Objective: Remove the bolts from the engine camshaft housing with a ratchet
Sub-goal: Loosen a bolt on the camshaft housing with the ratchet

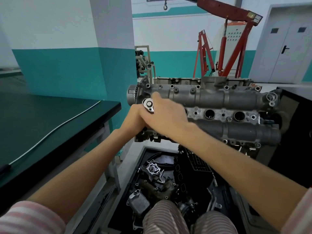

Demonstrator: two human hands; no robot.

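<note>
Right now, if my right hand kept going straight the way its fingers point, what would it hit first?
Probably the upper tube of the camshaft housing. The right hand lies over the ratchet head, fingers aimed up-left at it; depth is unclear.

No text, number or brand can be read anywhere in this view. The red steel boom of the engine crane (236, 10) carries a small light label near its far end, but its printing is too blurred to read. The grey cast-aluminium camshaft housing (211, 97) shows no legible casting marks, and the shiny chrome ratchet head (148, 104) shows no readable engraving. The pale grey control cabinet (233, 36) behind the crane has rows of small dots only, with no legible signs.
</note>
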